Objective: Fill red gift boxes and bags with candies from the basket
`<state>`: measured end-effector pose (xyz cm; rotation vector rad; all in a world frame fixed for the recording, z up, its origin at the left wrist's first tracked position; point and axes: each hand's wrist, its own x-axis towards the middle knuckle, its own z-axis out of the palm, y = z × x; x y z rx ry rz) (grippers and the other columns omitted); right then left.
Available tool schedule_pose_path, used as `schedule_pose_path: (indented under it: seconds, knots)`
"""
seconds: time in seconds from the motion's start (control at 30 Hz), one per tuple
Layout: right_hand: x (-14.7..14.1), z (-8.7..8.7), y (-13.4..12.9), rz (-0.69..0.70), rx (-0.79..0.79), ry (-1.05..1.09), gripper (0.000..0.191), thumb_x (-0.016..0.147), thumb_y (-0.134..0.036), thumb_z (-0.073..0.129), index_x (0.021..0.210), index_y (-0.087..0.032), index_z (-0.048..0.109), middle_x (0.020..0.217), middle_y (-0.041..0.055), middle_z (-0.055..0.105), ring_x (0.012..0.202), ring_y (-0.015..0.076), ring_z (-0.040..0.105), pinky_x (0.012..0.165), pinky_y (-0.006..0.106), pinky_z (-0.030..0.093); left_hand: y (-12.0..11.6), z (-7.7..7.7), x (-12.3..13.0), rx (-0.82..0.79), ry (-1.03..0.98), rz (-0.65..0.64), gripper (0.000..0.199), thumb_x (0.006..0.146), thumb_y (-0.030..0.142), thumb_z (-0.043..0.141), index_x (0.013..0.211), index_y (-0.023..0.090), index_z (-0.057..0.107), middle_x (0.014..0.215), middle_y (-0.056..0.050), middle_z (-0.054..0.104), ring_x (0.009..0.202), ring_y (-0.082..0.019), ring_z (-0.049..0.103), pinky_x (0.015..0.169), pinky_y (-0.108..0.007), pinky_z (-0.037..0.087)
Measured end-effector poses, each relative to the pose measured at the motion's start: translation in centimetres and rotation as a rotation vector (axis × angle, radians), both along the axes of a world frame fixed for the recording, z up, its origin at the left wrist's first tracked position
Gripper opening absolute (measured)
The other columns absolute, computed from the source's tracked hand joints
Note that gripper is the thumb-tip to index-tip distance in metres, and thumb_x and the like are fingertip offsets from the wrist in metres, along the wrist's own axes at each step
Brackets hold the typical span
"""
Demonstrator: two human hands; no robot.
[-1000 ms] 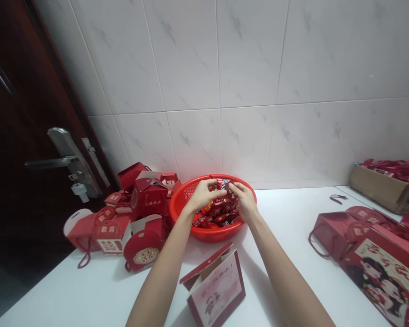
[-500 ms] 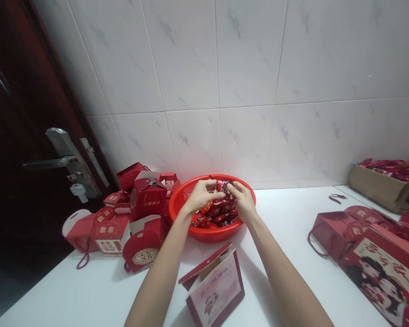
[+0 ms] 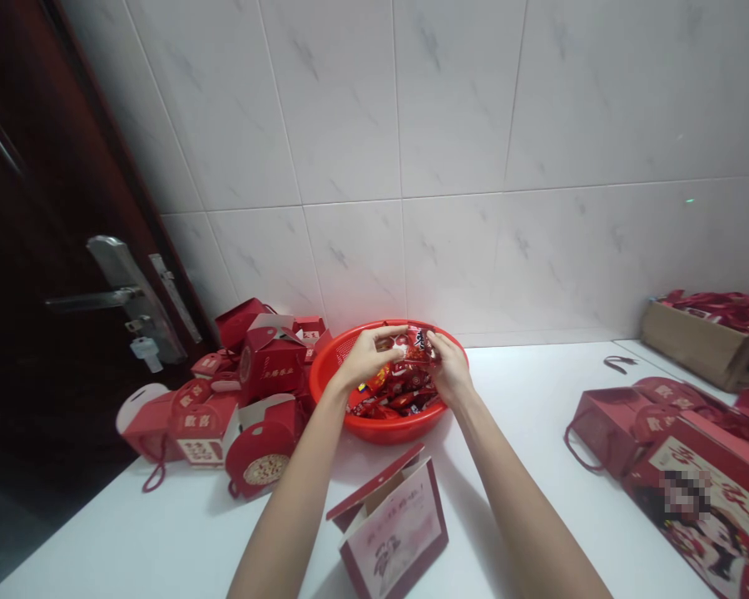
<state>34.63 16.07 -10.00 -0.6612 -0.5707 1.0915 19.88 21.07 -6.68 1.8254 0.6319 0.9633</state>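
Observation:
Above a red plastic basket [image 3: 384,431], my left hand [image 3: 367,359] and my right hand [image 3: 448,366] grip a red wrapped snack packet [image 3: 415,343] from its two sides. Fingers and thumbs of both hands are closed on the wrapper, which has dark and white print. Beneath them, several more red wrapped sweets [image 3: 405,387] lie in the basket. Between my forearms stands a red and pink gift box [image 3: 400,528], its top flap raised. The inside of that box is mostly hidden.
Several red gift boxes [image 3: 268,366] with cord handles are piled left of the basket. At the right lie more red boxes [image 3: 711,474], a loose cord [image 3: 617,363] and a cardboard carton [image 3: 692,345] of red packets. A tiled wall [image 3: 449,266] rises behind the white table [image 3: 518,433].
The packet between my hands has turned and shows more of its printed face. My hands have moved slightly apart; the basket and the boxes stay where they were.

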Motion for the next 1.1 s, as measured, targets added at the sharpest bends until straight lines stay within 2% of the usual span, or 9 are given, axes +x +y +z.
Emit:
schedule_pose_path:
  seconds: [0.13, 0.33, 0.53, 0.7, 0.8, 0.87, 0.93, 1.03, 1.1]
  knots:
    - [0.0, 0.1, -0.1, 0.030, -0.022, -0.012, 0.040, 0.046, -0.043, 0.088, 0.064, -0.021, 0.061, 0.062, -0.0050, 0.063, 0.060, 0.0121, 0.055, 0.053, 0.024, 0.047, 0.3, -0.2, -0.3, 0.027, -0.006, 0.005, 0.053, 0.069, 0.023, 0.076, 0.122, 0.016, 0.070, 0.125, -0.012, 0.069, 0.115, -0.030, 0.063, 0.098, -0.044, 0.053]
    - [0.1, -0.3, 0.1, 0.067, -0.020, -0.101, 0.037, 0.054, -0.045, 0.084, 0.066, -0.022, 0.058, 0.063, -0.0033, 0.062, 0.063, 0.0155, 0.058, 0.059, 0.030, 0.051, 0.5, 0.0, -0.9, 0.101, 0.056, -0.010, 0.063, 0.073, 0.024, 0.075, 0.134, 0.018, 0.062, 0.137, -0.012, 0.062, 0.126, -0.029, 0.057, 0.107, -0.042, 0.046]
    - [-0.1, -0.3, 0.2, 0.008, -0.025, -0.080, 0.040, 0.050, -0.045, 0.087, 0.061, -0.021, 0.057, 0.056, -0.0060, 0.057, 0.051, 0.0100, 0.048, 0.049, 0.024, 0.043, 0.8, -0.4, -0.8, 0.150, 0.138, 0.048, 0.069, 0.074, 0.031, 0.076, 0.140, 0.018, 0.056, 0.139, -0.012, 0.061, 0.125, -0.029, 0.058, 0.107, -0.044, 0.045]
    - [-0.1, -0.4, 0.3, -0.042, -0.034, -0.090, 0.042, 0.053, -0.047, 0.085, 0.060, -0.021, 0.052, 0.054, -0.0065, 0.054, 0.050, 0.0102, 0.047, 0.050, 0.025, 0.041, 2.3, -0.9, -1.9, 0.114, 0.144, 0.149, 0.066, 0.085, 0.040, 0.065, 0.144, 0.015, 0.050, 0.129, -0.014, 0.067, 0.121, -0.027, 0.061, 0.106, -0.041, 0.045]
    - [-0.1, -0.4, 0.2, -0.056, -0.048, -0.094, 0.041, 0.054, -0.047, 0.084, 0.061, -0.022, 0.052, 0.056, -0.0052, 0.057, 0.052, 0.0120, 0.049, 0.051, 0.026, 0.042, 3.7, -1.5, -3.1, 0.116, 0.239, 0.257, 0.053, 0.085, 0.038, 0.061, 0.133, 0.015, 0.060, 0.124, -0.013, 0.070, 0.118, -0.027, 0.062, 0.105, -0.039, 0.044]
    - [-0.2, -0.4, 0.2, -0.063, -0.060, -0.082, 0.041, 0.052, -0.048, 0.084, 0.061, -0.023, 0.053, 0.057, -0.0045, 0.058, 0.054, 0.0131, 0.050, 0.051, 0.027, 0.042, 4.6, -2.2, -3.8, 0.121, 0.416, 0.308, 0.044, 0.082, 0.032, 0.059, 0.122, 0.015, 0.067, 0.124, -0.013, 0.070, 0.116, -0.027, 0.063, 0.101, -0.036, 0.045]
    - [-0.2, -0.4, 0.2, -0.074, -0.073, -0.067, 0.040, 0.050, -0.048, 0.083, 0.062, -0.023, 0.055, 0.059, -0.0040, 0.059, 0.056, 0.0139, 0.051, 0.051, 0.027, 0.042, 5.2, -2.9, -4.1, 0.097, 0.631, 0.326, 0.037, 0.076, 0.027, 0.060, 0.110, 0.016, 0.073, 0.117, -0.013, 0.073, 0.107, -0.027, 0.067, 0.091, -0.033, 0.049]
    - [-0.3, -0.6, 0.3, -0.113, -0.055, -0.090, 0.037, 0.053, -0.050, 0.080, 0.063, -0.023, 0.058, 0.062, -0.0029, 0.061, 0.059, 0.0149, 0.053, 0.053, 0.027, 0.043, 5.9, -3.6, -4.0, 0.053, 0.803, 0.279, 0.021, 0.057, 0.017, 0.069, 0.077, 0.019, 0.076, 0.082, -0.008, 0.077, 0.077, -0.025, 0.071, 0.069, -0.029, 0.051]
    - [-0.3, -0.8, 0.4, -0.140, -0.023, -0.121, 0.035, 0.056, -0.051, 0.078, 0.061, -0.023, 0.058, 0.062, -0.0027, 0.061, 0.060, 0.0151, 0.053, 0.056, 0.028, 0.043, 6.2, -3.8, -3.7, 0.056, 0.861, 0.239, 0.018, 0.045, 0.011, 0.072, 0.060, 0.021, 0.071, 0.060, -0.002, 0.071, 0.059, -0.022, 0.066, 0.060, -0.027, 0.048]
